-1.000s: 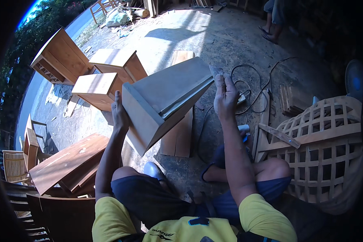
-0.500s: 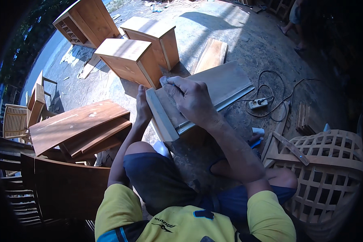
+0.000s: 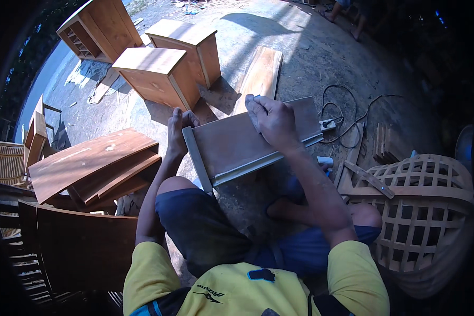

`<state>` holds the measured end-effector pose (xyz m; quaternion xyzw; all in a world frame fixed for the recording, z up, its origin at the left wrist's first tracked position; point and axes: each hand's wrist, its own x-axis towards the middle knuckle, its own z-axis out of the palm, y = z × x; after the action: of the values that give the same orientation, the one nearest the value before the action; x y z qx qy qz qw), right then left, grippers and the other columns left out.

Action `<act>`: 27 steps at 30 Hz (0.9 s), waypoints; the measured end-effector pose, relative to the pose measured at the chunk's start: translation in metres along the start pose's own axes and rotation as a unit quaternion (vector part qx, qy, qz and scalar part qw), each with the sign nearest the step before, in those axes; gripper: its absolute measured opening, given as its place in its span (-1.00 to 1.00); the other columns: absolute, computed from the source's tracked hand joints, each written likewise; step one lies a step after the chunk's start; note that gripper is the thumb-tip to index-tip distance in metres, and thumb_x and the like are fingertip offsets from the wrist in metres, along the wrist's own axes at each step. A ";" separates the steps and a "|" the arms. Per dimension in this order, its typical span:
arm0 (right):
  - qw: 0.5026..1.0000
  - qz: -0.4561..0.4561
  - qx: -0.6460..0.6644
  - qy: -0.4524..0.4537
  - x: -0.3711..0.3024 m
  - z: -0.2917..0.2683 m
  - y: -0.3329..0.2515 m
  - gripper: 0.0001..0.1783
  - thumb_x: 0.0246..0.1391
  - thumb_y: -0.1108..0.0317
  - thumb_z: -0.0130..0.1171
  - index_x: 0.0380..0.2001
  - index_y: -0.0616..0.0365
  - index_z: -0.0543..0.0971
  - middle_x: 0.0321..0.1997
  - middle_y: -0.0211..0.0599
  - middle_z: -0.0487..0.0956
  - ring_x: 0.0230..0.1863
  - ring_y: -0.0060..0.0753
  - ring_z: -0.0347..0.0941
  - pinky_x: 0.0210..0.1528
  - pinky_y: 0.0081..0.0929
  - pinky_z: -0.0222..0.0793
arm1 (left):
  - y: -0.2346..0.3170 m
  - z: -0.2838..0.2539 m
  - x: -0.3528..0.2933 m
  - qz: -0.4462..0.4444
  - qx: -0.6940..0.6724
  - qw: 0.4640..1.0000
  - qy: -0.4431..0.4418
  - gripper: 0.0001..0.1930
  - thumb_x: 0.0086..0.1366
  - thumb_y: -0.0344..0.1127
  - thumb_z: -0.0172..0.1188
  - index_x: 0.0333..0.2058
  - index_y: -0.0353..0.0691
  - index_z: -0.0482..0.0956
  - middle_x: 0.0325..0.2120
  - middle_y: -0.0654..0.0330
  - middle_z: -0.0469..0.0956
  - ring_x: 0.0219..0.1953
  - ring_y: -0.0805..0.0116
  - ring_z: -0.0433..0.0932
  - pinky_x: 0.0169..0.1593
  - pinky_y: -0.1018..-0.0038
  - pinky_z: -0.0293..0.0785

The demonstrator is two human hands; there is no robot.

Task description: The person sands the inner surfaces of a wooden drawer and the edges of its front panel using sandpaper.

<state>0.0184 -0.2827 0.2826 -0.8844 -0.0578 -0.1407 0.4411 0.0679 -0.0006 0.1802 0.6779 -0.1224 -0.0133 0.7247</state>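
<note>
A wooden drawer (image 3: 231, 147) with a pale front board and a ledge along its near side lies tilted across my lap. My left hand (image 3: 179, 129) is closed round the far corner of its left end, thumb up. Over the drawer's broad panel, toward the far edge, my right hand (image 3: 274, 121) is closed, pinching a small grey folded sheet (image 3: 252, 100) that looks like sandpaper. The fingers hide most of that sheet.
Two wooden cabinets (image 3: 152, 76) and a taller cabinet (image 3: 102, 29) stand ahead left. A loose board (image 3: 260, 71) lies beyond the drawer. Brown panels (image 3: 95, 163) are stacked at left. A power strip (image 3: 327, 125) with cable and a lattice frame (image 3: 416, 210) lie right. Another person's legs (image 3: 361, 23) show far right.
My right hand has moved right along the panel, away from the drawer's left end. The drawer has turned and tilted, so its end board shows narrower. The view has shifted slightly.
</note>
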 end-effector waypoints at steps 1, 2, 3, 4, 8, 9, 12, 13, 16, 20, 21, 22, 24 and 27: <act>0.998 0.010 -0.039 0.047 0.002 -0.024 0.027 -0.79 0.28 0.32 0.33 -0.11 0.21 0.73 -0.27 0.00 0.74 -0.27 0.05 0.72 -0.22 -0.21 0.60 | 0.001 0.003 0.002 -0.007 0.000 1.000 0.008 -0.18 0.55 0.40 -0.34 -0.54 -0.22 0.51 -0.68 0.33 0.44 -0.63 0.56 0.34 -0.50 0.55 0.16; 0.992 0.022 -0.078 0.098 0.003 -0.041 0.049 -0.79 0.29 0.32 0.32 -0.10 0.21 0.73 -0.24 0.00 0.74 -0.24 0.03 0.72 -0.19 -0.23 0.62 | 0.002 0.008 0.008 -0.014 0.000 1.000 0.011 -0.19 0.55 0.38 -0.33 -0.54 -0.22 0.51 -0.68 0.32 0.43 -0.63 0.56 0.34 -0.50 0.55 0.17; 0.991 0.025 -0.082 0.103 0.001 -0.044 0.041 -0.79 0.29 0.32 0.32 -0.10 0.21 0.73 -0.24 0.00 0.74 -0.24 0.03 0.72 -0.19 -0.23 0.62 | 0.000 0.007 0.008 -0.035 -0.005 0.999 0.009 -0.20 0.56 0.37 -0.31 -0.54 -0.22 0.51 -0.68 0.30 0.44 -0.63 0.55 0.35 -0.49 0.54 0.19; 0.990 -0.053 -0.087 0.098 -0.004 -0.038 0.028 -0.79 0.30 0.36 0.29 -0.08 0.22 0.70 -0.14 0.02 0.73 -0.14 0.04 0.71 -0.09 -0.21 0.61 | -0.007 0.001 0.007 -0.034 -0.020 0.999 0.017 -0.23 0.55 0.36 -0.28 -0.53 -0.20 0.49 -0.66 0.27 0.48 -0.63 0.53 0.35 -0.49 0.54 0.21; 0.949 -0.313 -0.028 -0.022 -0.039 0.029 0.009 -0.73 0.30 0.53 0.16 0.05 0.25 0.56 0.24 0.09 0.60 0.32 0.17 0.51 0.30 -0.06 0.48 | -0.036 -0.027 -0.001 -0.090 -0.151 0.984 0.025 -0.30 0.55 0.34 -0.22 -0.49 -0.17 0.46 -0.64 0.25 0.50 -0.61 0.49 0.40 -0.48 0.55 0.28; 0.947 -0.318 -0.046 -0.010 -0.036 0.026 0.022 -0.70 0.30 0.52 0.17 0.08 0.26 0.55 0.24 0.08 0.61 0.32 0.16 0.50 0.30 -0.06 0.50 | -0.040 -0.033 -0.005 -0.082 -0.156 0.983 0.043 -0.30 0.54 0.34 -0.21 -0.49 -0.18 0.46 -0.64 0.25 0.48 -0.60 0.49 0.41 -0.47 0.55 0.29; 0.988 -0.132 -0.053 0.055 -0.019 -0.036 0.088 -0.64 0.29 0.48 0.22 0.13 0.32 0.55 0.24 0.07 0.61 0.31 0.14 0.51 0.26 -0.08 0.55 | -0.048 -0.043 -0.005 -0.087 -0.198 0.974 0.073 -0.32 0.54 0.33 -0.18 -0.48 -0.17 0.46 -0.65 0.28 0.46 -0.59 0.50 0.39 -0.46 0.53 0.28; 0.995 -0.030 -0.045 0.079 -0.016 -0.061 0.106 -0.63 0.29 0.48 0.23 0.13 0.32 0.55 0.24 0.07 0.61 0.30 0.14 0.52 0.25 -0.10 0.57 | -0.053 -0.041 0.002 -0.073 -0.174 0.980 0.058 -0.32 0.54 0.33 -0.17 -0.48 -0.17 0.46 -0.64 0.27 0.47 -0.58 0.49 0.40 -0.45 0.53 0.28; 0.985 -0.121 -0.096 0.071 -0.030 -0.023 0.070 -0.66 0.28 0.47 0.24 0.10 0.29 0.57 0.21 0.05 0.63 0.29 0.11 0.53 0.29 -0.10 0.53 | -0.048 -0.035 0.006 -0.071 -0.191 0.979 0.015 -0.34 0.54 0.32 -0.15 -0.47 -0.18 0.46 -0.59 0.23 0.51 -0.54 0.48 0.44 -0.44 0.53 0.32; 0.950 -0.299 -0.023 -0.087 -0.057 0.021 0.012 -0.76 0.25 0.46 0.27 -0.05 0.29 0.59 0.21 0.02 0.63 0.27 0.04 0.55 0.30 -0.12 0.51 | -0.044 -0.038 0.003 -0.096 -0.223 0.968 0.064 -0.34 0.54 0.32 -0.14 -0.47 -0.18 0.46 -0.58 0.23 0.52 -0.53 0.47 0.45 -0.42 0.54 0.37; 0.940 -0.308 0.016 -0.146 -0.051 0.016 0.010 -0.80 0.23 0.46 0.28 -0.10 0.28 0.59 0.20 0.00 0.63 0.26 0.03 0.56 0.31 -0.12 0.50 | -0.047 -0.051 0.006 -0.095 -0.211 0.972 0.037 -0.35 0.54 0.31 -0.14 -0.48 -0.17 0.45 -0.59 0.24 0.51 -0.55 0.47 0.45 -0.42 0.54 0.36; 0.951 -0.283 -0.066 -0.109 -0.042 -0.004 0.021 -0.84 0.21 0.45 0.30 -0.16 0.25 0.60 0.21 -0.02 0.61 0.22 0.04 0.56 0.25 -0.12 0.52 | -0.050 -0.064 0.005 -0.094 -0.200 0.975 0.018 -0.35 0.55 0.30 -0.14 -0.50 -0.17 0.45 -0.61 0.25 0.51 -0.56 0.48 0.44 -0.42 0.54 0.36; 0.953 -0.260 -0.150 -0.036 -0.021 -0.060 0.034 -0.85 0.18 0.44 0.35 -0.20 0.21 0.62 0.21 -0.03 0.58 0.17 0.08 0.56 0.22 -0.09 0.50 | -0.036 -0.048 0.015 -0.089 -0.165 0.982 0.019 -0.33 0.56 0.27 -0.18 -0.52 -0.18 0.47 -0.64 0.27 0.50 -0.58 0.50 0.42 -0.43 0.53 0.33; 0.934 -0.310 -0.164 -0.067 -0.019 -0.070 0.037 -0.85 0.17 0.44 0.36 -0.22 0.20 0.62 0.17 -0.05 0.60 0.12 0.09 0.57 0.20 -0.07 0.48 | -0.021 -0.034 0.032 -0.053 -0.042 0.998 0.005 -0.29 0.57 0.28 -0.26 -0.54 -0.20 0.50 -0.66 0.30 0.47 -0.58 0.53 0.37 -0.44 0.53 0.24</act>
<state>-0.0055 -0.3608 0.2886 -0.8901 -0.3345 -0.2181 0.2196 0.1091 0.0249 0.1628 0.6523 -0.0820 -0.0531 0.7516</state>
